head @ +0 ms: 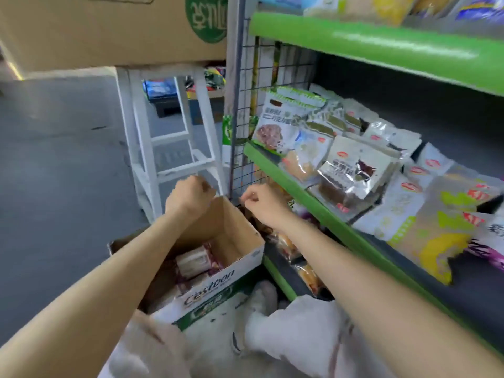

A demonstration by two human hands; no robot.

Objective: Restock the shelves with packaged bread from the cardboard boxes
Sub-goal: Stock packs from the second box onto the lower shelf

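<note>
Both arms reached forward over an open cardboard box [218, 241] on the floor, just beside the green-edged shelf [297, 192]. The left hand [189, 197] was curled at the box's far flap; whether it gripped the flap could not be told. The right hand [261, 199] was curled likewise, its hold also unclear. Packaged bread [195, 261] lay inside the box. More bread packets [351, 165] lay on the shelf. A white stool [169, 132] stood behind the box, bearing a larger carton [109, 31].
</note>
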